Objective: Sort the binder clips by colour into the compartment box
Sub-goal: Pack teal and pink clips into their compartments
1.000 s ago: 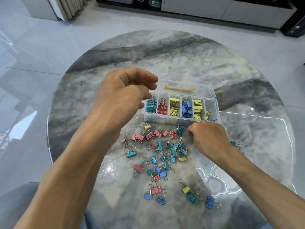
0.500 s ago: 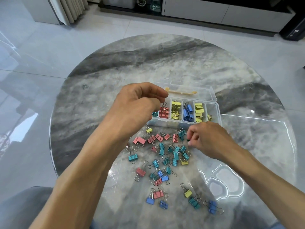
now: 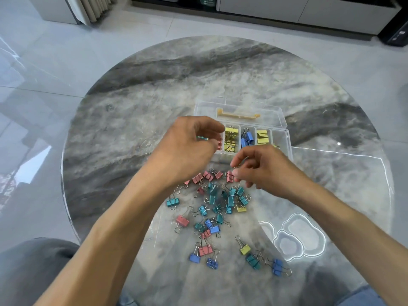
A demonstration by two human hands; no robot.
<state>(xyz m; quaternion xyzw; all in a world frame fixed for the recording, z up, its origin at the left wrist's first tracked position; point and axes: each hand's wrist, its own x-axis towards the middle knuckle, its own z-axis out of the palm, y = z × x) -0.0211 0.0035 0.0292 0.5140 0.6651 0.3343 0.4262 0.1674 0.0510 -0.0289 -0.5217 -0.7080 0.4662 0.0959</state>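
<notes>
Left hand [image 3: 187, 149] over the left end of the compartment box [image 3: 284, 138], fingers curled, a teal clip [image 3: 202, 138] apparently pinched at the fingertips, grip partly hidden. Right hand [image 3: 262, 171] just before the box's front wall, fingers curled above a pink clip [image 3: 229, 176]; pinching it or only near it, cannot tell. Box open on the round marble table [image 3: 132, 111], compartments holding yellow [image 3: 230, 138] and blue [image 3: 247, 139] clips. Loose binder clips [image 3: 212, 208], teal, pink, blue, yellow, scattered on the table nearer the person.
</notes>
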